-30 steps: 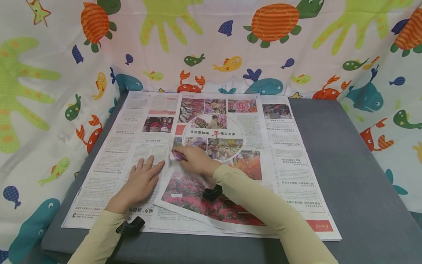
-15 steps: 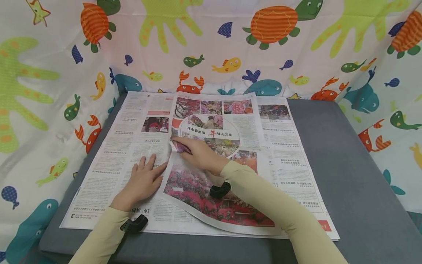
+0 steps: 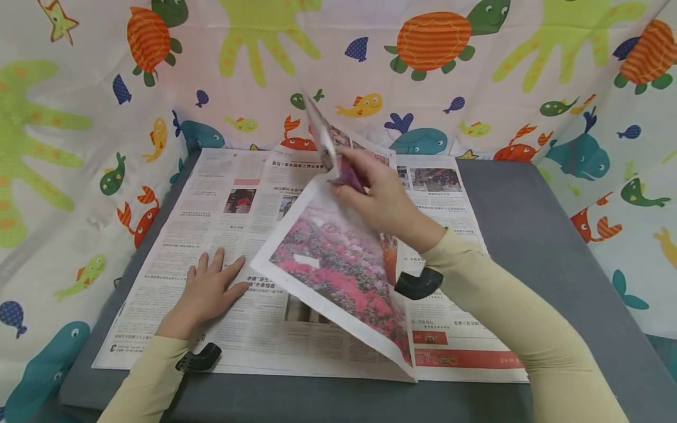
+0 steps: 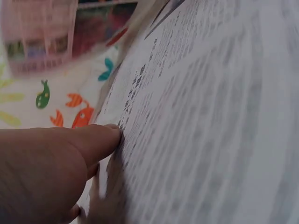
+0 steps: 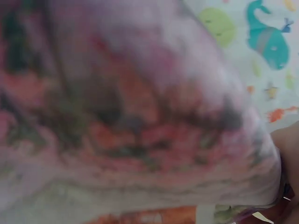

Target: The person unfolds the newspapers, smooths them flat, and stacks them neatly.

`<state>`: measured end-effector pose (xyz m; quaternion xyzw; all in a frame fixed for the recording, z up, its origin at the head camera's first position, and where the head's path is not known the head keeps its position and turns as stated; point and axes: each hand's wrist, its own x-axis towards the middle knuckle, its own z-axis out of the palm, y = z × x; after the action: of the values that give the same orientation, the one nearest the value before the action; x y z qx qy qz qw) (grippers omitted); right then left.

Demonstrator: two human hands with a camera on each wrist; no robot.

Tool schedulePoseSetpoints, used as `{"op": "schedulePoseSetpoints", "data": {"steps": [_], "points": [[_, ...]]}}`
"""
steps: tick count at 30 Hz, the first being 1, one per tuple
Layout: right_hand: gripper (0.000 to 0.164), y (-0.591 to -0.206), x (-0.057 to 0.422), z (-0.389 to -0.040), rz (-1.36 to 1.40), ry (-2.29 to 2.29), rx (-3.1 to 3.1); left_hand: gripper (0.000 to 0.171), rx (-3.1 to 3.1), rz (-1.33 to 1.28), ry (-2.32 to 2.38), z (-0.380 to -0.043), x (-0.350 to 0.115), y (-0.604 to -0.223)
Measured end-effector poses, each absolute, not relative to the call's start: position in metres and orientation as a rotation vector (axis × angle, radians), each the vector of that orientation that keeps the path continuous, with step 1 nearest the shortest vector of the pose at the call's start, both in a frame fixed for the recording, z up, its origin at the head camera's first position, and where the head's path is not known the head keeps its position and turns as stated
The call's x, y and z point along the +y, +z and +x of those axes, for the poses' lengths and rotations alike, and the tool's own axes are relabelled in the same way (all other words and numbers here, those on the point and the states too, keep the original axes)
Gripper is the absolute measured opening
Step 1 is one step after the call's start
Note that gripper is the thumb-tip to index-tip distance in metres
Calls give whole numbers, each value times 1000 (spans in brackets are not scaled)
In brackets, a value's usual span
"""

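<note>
In the head view my right hand pinches the left edge of a newspaper page printed with pink flower photos. The page is lifted and bent over, its upper corner standing up against the curtain and its lower corner hanging close to the front of the stack. My left hand rests with spread fingers on the printed newspaper sheet at the left. In the left wrist view the left fingertips touch the paper. Blurred flower print of the lifted page fills most of the right wrist view.
The newspapers lie on a grey table, with its grey surface showing to the right and along the front. A curtain with sea animals surrounds the back and sides. Dark bands sit on both wrists.
My right hand has raised the flower page's left edge and carried it up and to the right, uncovering the printed sheet beneath. My left hand has slid slightly left.
</note>
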<state>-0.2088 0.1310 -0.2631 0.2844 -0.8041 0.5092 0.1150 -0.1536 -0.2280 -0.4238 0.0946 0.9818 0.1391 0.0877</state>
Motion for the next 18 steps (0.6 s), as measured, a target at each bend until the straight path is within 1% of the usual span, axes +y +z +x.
{"op": "schedulePoseSetpoints", "data": {"steps": [5,7,10,14,18], "points": [[46,-244,180,-201,636,1747,-2176,70,2912,180,420,-155,-245,-422],[42,-240,200,-196,553,1833,-2120,71,2912,133,422,-154,-253,-422],[40,-239,230,-187,473,1935,-2051,72,2911,63,407,-152,-266,-424],[42,-249,269,-174,408,2048,-1995,75,2906,-22,399,-149,-282,-425],[42,-275,312,-164,244,2108,-2070,75,2926,-83,371,-147,-297,-427]]}}
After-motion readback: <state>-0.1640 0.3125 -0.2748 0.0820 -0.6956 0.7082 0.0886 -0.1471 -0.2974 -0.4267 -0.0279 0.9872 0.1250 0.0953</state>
